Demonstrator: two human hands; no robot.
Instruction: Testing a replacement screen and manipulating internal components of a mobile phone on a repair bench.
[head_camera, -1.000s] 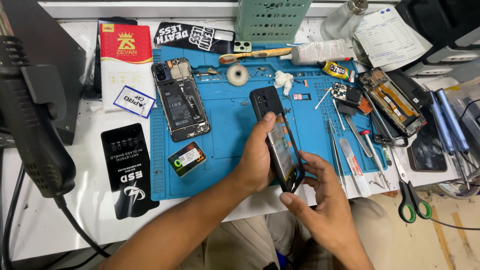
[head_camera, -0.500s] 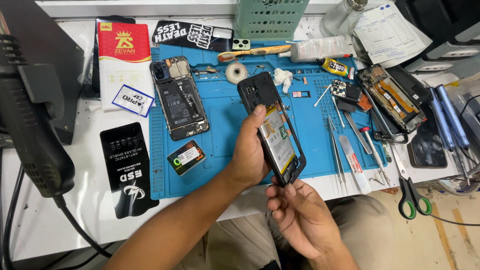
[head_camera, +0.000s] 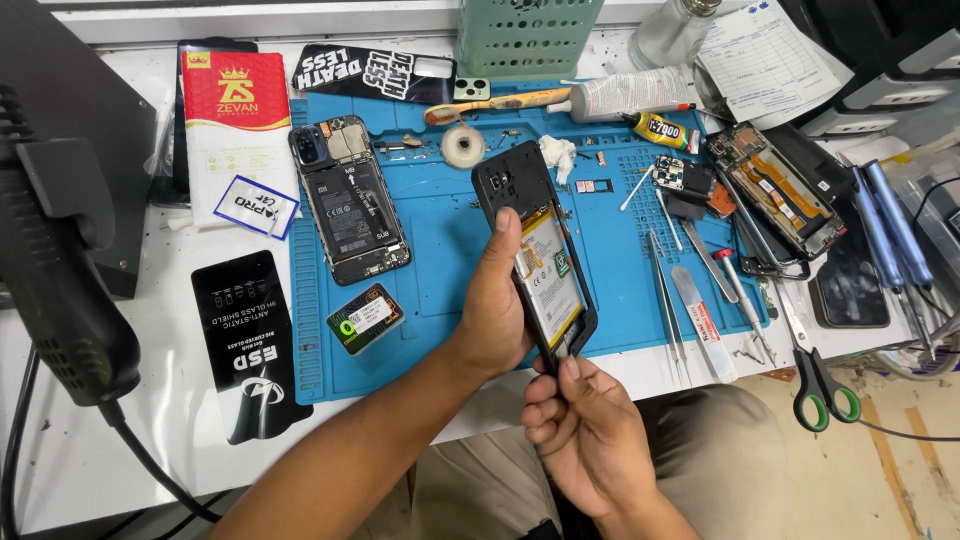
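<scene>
Left hand (head_camera: 495, 320) grips the opened phone (head_camera: 540, 262) along its side, thumb up against the dark frame, tilted above the blue mat (head_camera: 450, 250). Right hand (head_camera: 585, 435) pinches the phone's bottom edge. A second opened phone (head_camera: 350, 205) lies flat on the mat, tweezers (head_camera: 668, 300) just right.

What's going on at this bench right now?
A person is holding an opened phone with its back cover off, battery showing, above a blue repair mat. The left hand grips its side with the thumb on the back, and the right hand pinches its bottom edge. Another opened phone lies flat on the mat, with tweezers to the right.
</scene>
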